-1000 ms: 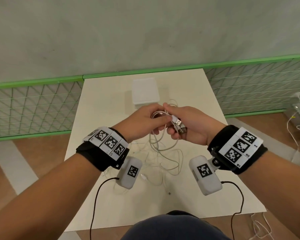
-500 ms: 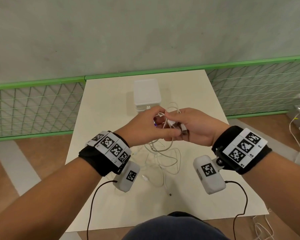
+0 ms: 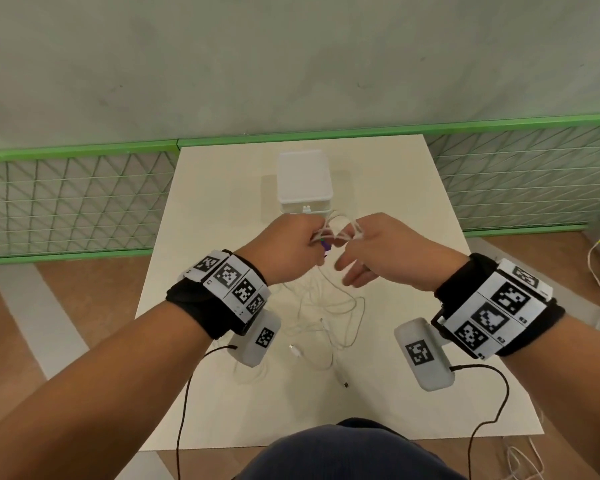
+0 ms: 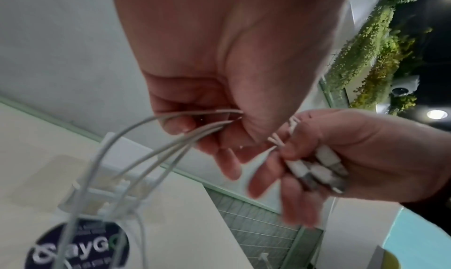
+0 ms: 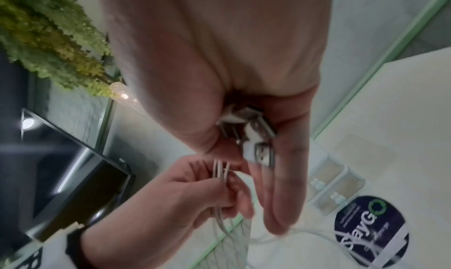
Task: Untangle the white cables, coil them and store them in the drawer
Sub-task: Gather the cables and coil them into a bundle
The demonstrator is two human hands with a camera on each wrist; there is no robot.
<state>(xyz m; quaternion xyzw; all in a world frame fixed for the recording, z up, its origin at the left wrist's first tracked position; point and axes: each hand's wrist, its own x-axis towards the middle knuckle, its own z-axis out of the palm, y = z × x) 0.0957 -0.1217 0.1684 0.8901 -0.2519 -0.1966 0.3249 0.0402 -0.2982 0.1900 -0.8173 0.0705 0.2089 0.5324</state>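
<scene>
Untangling in hand: left hand pinching white cables above table, right hand pinning USB plugs by thumb, fingers straight; next, separating strands; drawer beyond.

"StayGo" on round dark sticker

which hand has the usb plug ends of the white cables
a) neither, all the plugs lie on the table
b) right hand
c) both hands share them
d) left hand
b: the right hand holds the bunched USB plugs against its palm, while the left hand grips only the cable strands.
</scene>
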